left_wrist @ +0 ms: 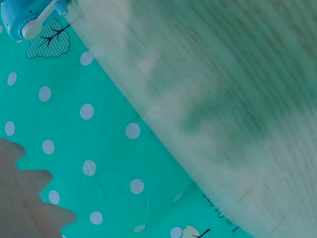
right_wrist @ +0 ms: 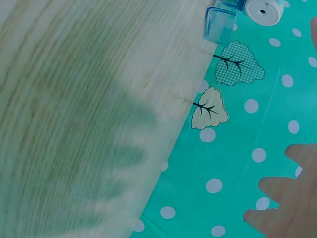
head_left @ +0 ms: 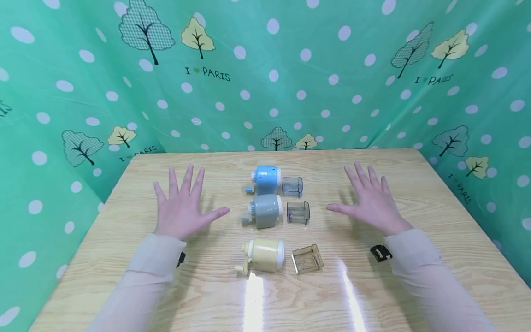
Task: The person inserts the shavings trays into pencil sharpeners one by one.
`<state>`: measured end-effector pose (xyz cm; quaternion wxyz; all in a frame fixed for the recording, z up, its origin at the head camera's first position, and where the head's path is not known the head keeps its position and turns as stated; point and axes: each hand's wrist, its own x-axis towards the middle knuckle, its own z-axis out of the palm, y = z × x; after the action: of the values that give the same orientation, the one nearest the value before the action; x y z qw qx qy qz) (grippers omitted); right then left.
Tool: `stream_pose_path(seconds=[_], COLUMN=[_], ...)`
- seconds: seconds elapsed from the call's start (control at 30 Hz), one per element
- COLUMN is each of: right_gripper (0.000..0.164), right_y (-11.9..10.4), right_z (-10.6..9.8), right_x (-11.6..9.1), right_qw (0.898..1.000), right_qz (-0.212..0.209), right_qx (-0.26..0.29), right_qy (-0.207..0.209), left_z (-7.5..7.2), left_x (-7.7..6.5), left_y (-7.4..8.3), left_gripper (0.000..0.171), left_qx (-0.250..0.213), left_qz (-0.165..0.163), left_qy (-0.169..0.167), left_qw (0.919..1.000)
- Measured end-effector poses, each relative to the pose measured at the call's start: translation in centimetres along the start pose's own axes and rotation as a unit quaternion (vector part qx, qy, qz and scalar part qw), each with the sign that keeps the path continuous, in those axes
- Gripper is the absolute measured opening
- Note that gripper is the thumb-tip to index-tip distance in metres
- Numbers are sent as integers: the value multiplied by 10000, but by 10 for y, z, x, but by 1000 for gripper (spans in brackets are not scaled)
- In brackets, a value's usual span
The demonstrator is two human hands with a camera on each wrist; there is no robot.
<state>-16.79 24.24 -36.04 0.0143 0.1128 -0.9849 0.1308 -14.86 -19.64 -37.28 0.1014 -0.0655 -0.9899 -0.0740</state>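
Observation:
My left hand (head_left: 180, 210) is held over the left part of the table with its fingers spread, holding nothing. Opposite it, my right hand (head_left: 373, 203) is likewise spread and bare. Between them, three crank pencil sharpeners lie in a column: a blue one (head_left: 267, 179) at the back, a grey one (head_left: 267, 211) in the middle and a cream one (head_left: 265, 255) in front. To the right of each lies a see-through drawer: a bluish-grey one (head_left: 292, 186), a smoky grey one (head_left: 298, 212) and a brownish one (head_left: 307, 259), apart from the sharpeners.
The wood-grain table (head_left: 207, 295) has two bright light streaks near its front. A green dotted curtain (head_left: 257, 60) with printed trees hangs behind and along both sides. Dark straps or devices show at both wrists, such as the right wrist's black piece (head_left: 380, 253).

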Motion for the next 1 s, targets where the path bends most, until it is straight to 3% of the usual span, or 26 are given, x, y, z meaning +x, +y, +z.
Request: stream_pose_path(seconds=[0.73,1.0], right_gripper=[126,126], right_y=[-13,-18], right_z=[-13,-7], right_x=[27,42], right_qw=[9999,9997], right_qz=[-13,-122], right_qx=[88,233], right_qy=[-52,-22], left_z=[-18,-14], left_x=[30,46], left_y=[7,14], left_gripper=[122,118], left_qx=[107,42], left_qz=[269,460], left_qy=[-81,-272], left_qw=[9995,9986])
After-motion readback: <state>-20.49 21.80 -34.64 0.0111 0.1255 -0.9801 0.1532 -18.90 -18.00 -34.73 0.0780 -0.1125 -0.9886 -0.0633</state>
